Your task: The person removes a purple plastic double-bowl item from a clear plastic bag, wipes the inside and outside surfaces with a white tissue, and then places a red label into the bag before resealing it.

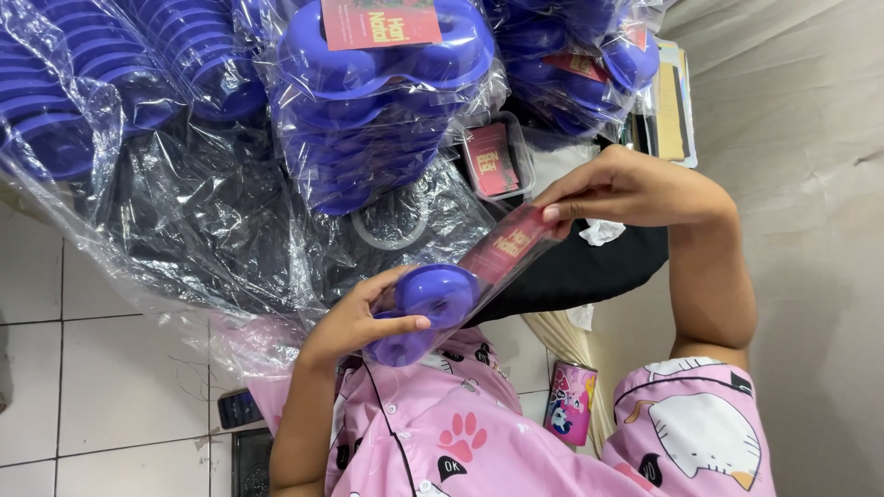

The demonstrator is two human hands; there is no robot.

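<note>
Head view: left hand (354,322) clamps a light, slippery bagged blue plastic tray (425,308); right hand (619,189) pinches its red card (509,247) at two o'clock

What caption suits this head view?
Left hand holds a blue tray while right hand slips in a red card.

Red label card (509,247) in a clear sleeve sits mid-frame. Second red card (380,22) is up-left of it, atop a bagged blue stack (368,101). Third (490,160), just above it, lies in a clear box. Pink printed can (570,402) stands below.
</note>
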